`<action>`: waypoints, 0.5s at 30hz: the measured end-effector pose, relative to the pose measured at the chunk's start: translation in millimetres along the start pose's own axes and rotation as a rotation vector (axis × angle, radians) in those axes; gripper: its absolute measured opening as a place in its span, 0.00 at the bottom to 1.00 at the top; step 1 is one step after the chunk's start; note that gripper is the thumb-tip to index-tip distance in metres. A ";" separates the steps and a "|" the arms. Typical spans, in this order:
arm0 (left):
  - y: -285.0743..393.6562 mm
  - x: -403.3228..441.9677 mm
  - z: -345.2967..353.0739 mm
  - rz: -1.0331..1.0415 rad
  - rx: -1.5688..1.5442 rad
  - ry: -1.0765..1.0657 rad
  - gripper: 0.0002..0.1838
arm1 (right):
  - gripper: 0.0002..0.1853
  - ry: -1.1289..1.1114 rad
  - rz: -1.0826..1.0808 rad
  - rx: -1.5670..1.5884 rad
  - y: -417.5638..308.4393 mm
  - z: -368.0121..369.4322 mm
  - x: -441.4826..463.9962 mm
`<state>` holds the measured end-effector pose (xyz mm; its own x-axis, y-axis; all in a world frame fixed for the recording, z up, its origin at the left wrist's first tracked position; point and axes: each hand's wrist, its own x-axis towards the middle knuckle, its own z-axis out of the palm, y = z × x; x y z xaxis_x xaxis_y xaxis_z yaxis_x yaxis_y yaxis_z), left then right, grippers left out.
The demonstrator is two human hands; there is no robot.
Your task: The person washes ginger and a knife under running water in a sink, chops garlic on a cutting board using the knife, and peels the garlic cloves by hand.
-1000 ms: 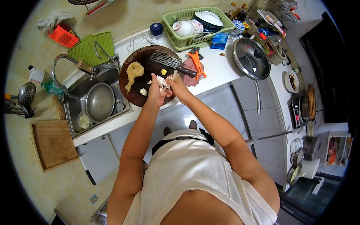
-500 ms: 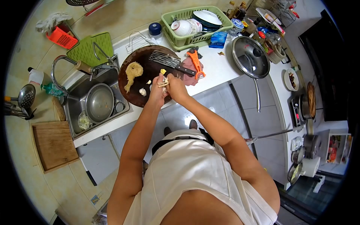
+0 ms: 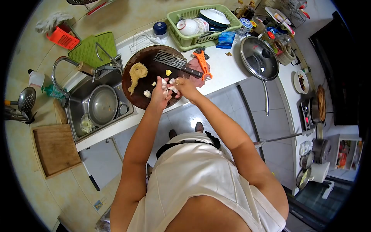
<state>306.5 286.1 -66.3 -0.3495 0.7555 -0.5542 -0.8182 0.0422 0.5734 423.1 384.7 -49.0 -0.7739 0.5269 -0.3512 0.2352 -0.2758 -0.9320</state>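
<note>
Above the round dark board (image 3: 133, 92), my left hand (image 3: 159, 97) is closed on white garlic (image 3: 165, 86). My right hand (image 3: 186, 89) pinches another piece of garlic at its fingertips, close beside the left. On the board lie a loose garlic piece (image 3: 147, 94), a small yellow piece (image 3: 168, 72) and a tan fibrous clump (image 3: 138, 74). A slotted knife with a black handle (image 3: 191, 71) rests across the board's upper right. Next to it, an orange peeler (image 3: 202, 65) lies over a pink cloth (image 3: 195, 80).
To the left is a sink (image 3: 73, 91) with a metal basin (image 3: 102, 105). A green dish rack (image 3: 185, 43) holds bowls behind the board. On the right, a glass lid (image 3: 259, 58) has its handle past the counter edge; a white bowl (image 3: 300, 82) stands farther right.
My two hands have come slightly apart, and the garlic between them shows again. The pale stalks seen at my fingers half a second ago are no longer clearly visible.
</note>
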 end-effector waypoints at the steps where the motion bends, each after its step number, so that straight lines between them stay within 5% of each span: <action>1: -0.6 0.0 0.4 0.026 0.042 0.040 0.26 | 0.08 0.021 0.030 -0.093 3.0 3.1 0.8; 6: -6.9 -3.2 5.8 0.034 0.183 0.026 0.27 | 0.10 0.069 -0.152 -0.558 22.5 14.9 9.8; 9: -6.7 5.5 -6.8 0.029 0.190 -0.037 0.26 | 0.07 0.009 -0.035 -0.241 19.5 12.1 6.9; 12: 3.0 5.8 -8.1 0.100 0.217 0.144 0.23 | 0.07 0.156 0.032 -0.024 27.6 -4.3 17.3; 15: 15.5 14.9 -26.7 0.263 0.423 0.285 0.20 | 0.07 0.347 -0.024 -0.335 49.8 -29.1 32.8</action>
<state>276.5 280.5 -81.7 -0.6741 0.5719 -0.4674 -0.4535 0.1789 0.8731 426.5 411.6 -109.6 -0.5528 0.7831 -0.2849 0.4402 -0.0159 -0.8978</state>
